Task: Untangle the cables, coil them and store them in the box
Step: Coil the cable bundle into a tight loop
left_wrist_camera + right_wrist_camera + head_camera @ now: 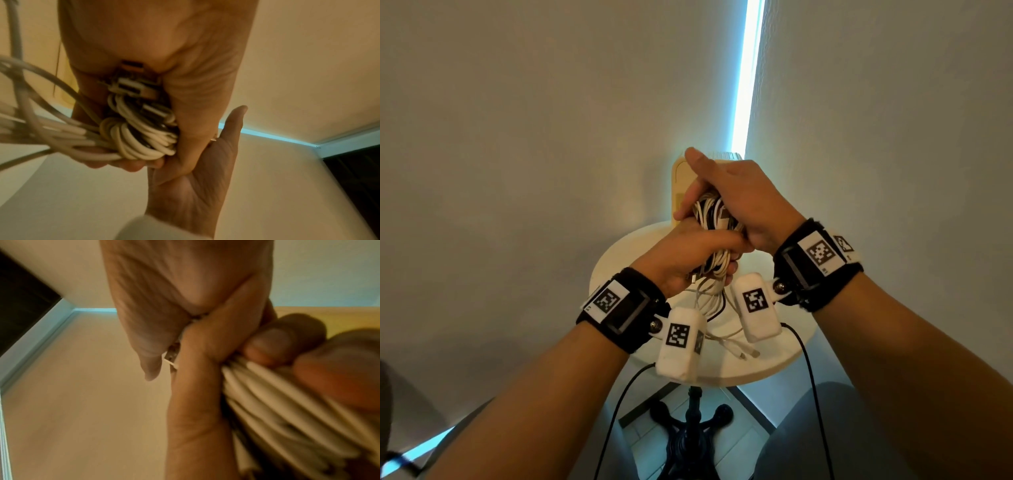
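A bundle of white and black cables (714, 212) hangs in the air above the round table (774, 363). My left hand (688, 257) grips its lower part from the left; in the left wrist view the coiled loops (141, 134) and several USB plugs (131, 84) lie against the palm. My right hand (739, 195) wraps over the upper part, thumb sticking up. Loose white ends with plugs (743, 349) trail from the bundle onto the table. The right wrist view shows the white strands (277, 402), blurred. A pale yellow box (681, 174) stands behind the hands, mostly hidden.
The small table stands in a corner between two pale walls, on a black metal foot (693, 428). A bright light strip (748, 68) runs up the corner. Thin black wires (811, 377) hang from my wrist cameras past the table's edge.
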